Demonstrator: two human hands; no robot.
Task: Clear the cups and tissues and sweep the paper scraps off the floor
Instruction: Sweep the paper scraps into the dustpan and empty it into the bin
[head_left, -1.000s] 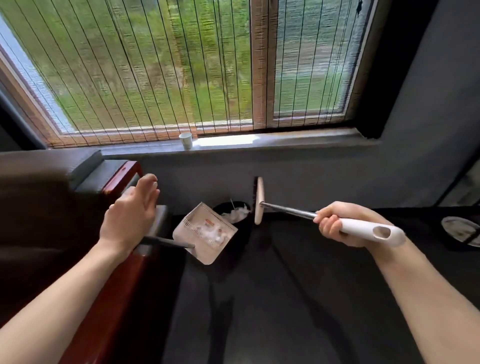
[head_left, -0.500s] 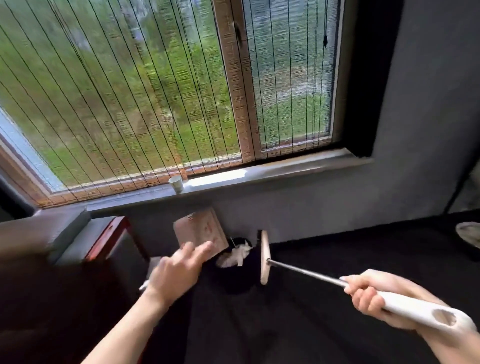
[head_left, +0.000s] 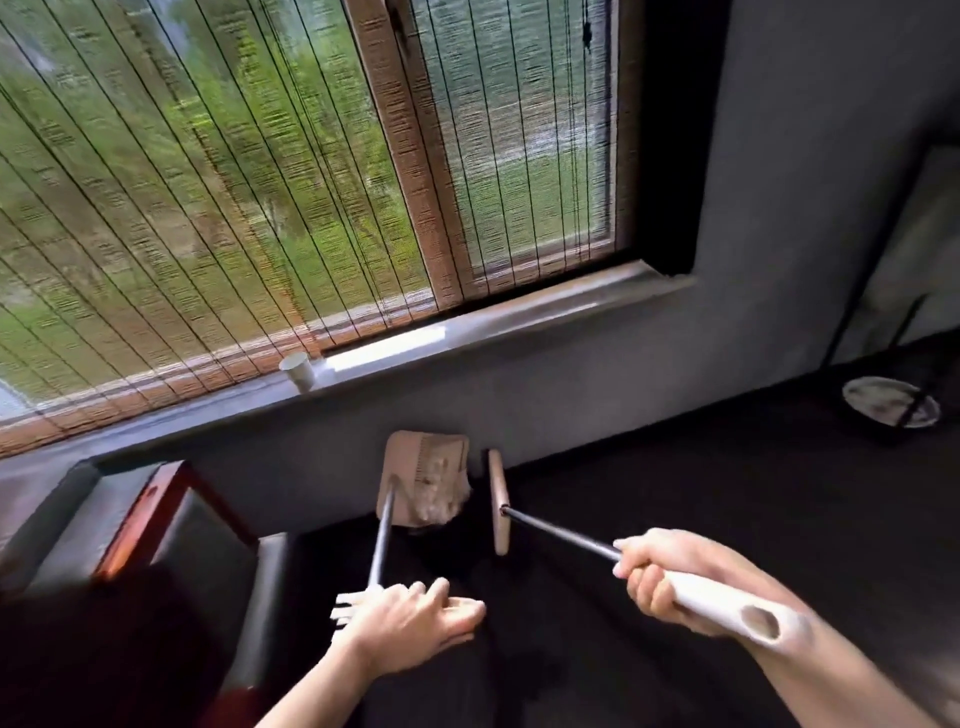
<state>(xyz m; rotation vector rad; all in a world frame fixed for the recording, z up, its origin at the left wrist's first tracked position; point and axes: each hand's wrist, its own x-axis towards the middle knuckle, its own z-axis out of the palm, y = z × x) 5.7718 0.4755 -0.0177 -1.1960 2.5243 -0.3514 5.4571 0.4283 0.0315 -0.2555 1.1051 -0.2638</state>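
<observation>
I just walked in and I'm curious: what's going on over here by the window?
A person is cleaning up. The left hand holds a dustpan by its long handle, tipped steeply so white paper scraps bunch at its lower edge. The right hand grips a broom by its white handle, its head beside the dustpan. A cup stands on the windowsill.

Right hand (head_left: 662, 577) fisted forward; left hand (head_left: 415, 631) lower, palm-down.

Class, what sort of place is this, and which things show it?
Probably an indoor room, perhaps a sitting or tea room: a bamboo blind over the window, a small cup on the windowsill, and a dustpan and broom held above a dark floor.
</observation>
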